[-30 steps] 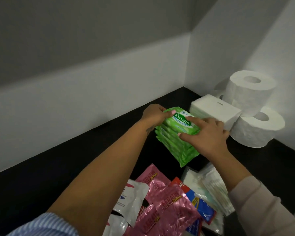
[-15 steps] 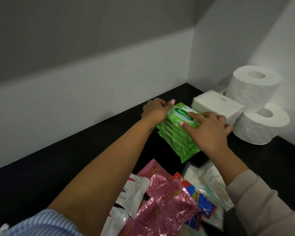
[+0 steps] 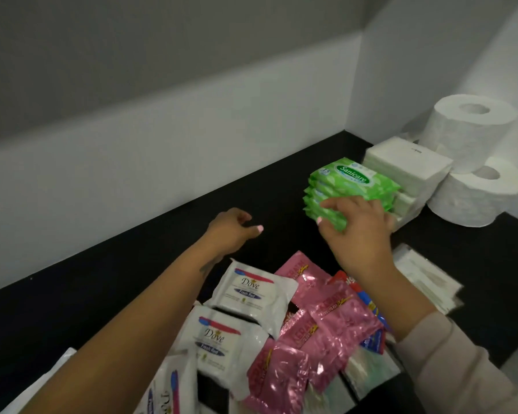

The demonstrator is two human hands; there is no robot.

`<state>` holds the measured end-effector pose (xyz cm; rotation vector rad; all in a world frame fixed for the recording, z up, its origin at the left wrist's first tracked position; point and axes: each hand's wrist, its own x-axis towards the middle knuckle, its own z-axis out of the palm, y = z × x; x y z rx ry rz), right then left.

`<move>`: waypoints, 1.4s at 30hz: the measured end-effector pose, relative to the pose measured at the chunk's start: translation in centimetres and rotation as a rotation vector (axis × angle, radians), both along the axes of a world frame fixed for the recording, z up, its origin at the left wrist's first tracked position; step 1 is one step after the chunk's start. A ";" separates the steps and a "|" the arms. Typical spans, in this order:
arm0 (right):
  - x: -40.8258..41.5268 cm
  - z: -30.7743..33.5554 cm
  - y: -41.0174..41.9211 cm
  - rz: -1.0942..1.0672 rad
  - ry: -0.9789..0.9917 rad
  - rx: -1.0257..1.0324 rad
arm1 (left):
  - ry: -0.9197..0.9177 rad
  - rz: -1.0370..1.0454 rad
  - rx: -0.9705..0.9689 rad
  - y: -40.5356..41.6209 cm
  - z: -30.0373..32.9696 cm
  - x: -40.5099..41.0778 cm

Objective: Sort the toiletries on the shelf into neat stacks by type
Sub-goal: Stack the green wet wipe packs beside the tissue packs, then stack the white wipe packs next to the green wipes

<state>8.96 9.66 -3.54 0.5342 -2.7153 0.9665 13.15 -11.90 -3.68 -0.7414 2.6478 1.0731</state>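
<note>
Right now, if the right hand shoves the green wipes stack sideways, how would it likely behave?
The green wipes stack would probably shear: soft glossy packs lying loose could slide apart. The right hand touches only its front edge. The napkin stack beside it may brace that side.

Our right hand (image 3: 359,231) covers the near end of the green wipe stack (image 3: 350,186). Our left forearm hides part of the Dove packs (image 3: 225,339), and the lowest is cut off. The clear packets (image 3: 425,276) are blurred.

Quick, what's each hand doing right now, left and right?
Left hand: loosely curled, holding nothing, above the bare black shelf.
Right hand: fingers on the front of the green wipes stack; a firm grip cannot be told.
</note>
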 end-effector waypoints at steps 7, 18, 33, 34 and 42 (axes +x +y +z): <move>3.1 -5.1 -2.5 0.218 -0.267 0.089 | -0.298 0.044 0.010 -1.2 -2.7 4.4; 5.3 -6.9 -4.2 0.284 -0.382 0.395 | -0.431 0.092 -0.052 -0.5 -4.9 4.7; 3.8 -7.4 -2.5 0.334 -0.466 0.501 | -0.232 0.170 0.101 -3.9 -1.9 2.9; 3.8 -7.3 -2.4 0.339 -0.463 0.504 | -0.215 0.178 0.103 -4.3 -1.6 2.4; 4.5 -6.8 -2.0 0.391 -0.386 0.524 | -0.153 0.123 0.066 -3.2 -1.3 -2.0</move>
